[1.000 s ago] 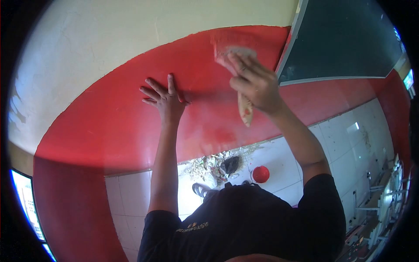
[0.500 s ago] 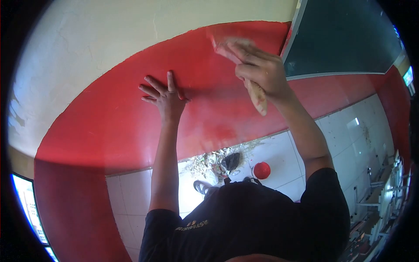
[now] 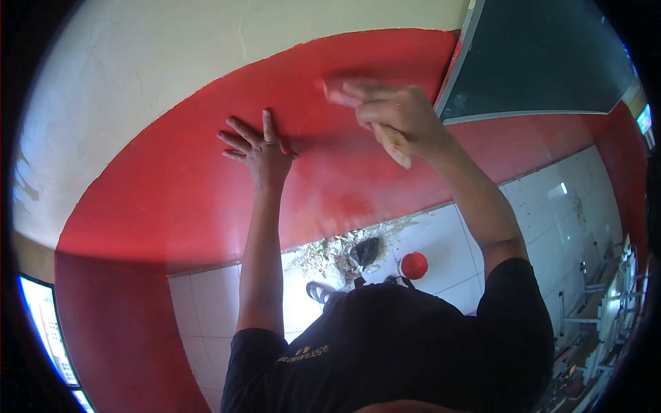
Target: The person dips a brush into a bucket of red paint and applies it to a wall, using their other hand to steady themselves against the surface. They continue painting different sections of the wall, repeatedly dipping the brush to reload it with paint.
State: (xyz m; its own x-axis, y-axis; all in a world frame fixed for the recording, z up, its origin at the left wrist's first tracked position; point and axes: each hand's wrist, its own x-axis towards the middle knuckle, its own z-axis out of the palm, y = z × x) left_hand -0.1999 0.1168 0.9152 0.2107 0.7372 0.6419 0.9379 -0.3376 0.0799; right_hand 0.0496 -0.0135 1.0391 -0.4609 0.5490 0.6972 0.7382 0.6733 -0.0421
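Observation:
My left hand (image 3: 263, 153) rests on the red wall (image 3: 186, 186) with its fingers spread. To its right, my right hand (image 3: 399, 113) is wrapped round a paintbrush (image 3: 394, 143). The pale wooden handle sticks out below my fist, angled down to the right. Toward the upper left the brush's head is at the red paint, smeared by motion, so its bristles are hard to make out. Above the red area, the wall is cream (image 3: 275, 24), meeting it in a curved edge.
A dark green board (image 3: 537, 62) with a pale frame hangs at upper right. On the white tiled floor (image 3: 441, 234) are a red paint container (image 3: 414, 265), a black bag-like object (image 3: 365, 251) and scattered scraps (image 3: 323, 255). Furniture (image 3: 599, 316) stands at lower right.
My right hand has moved down and a little left with the paintbrush, across the red wall. My left hand stays in place.

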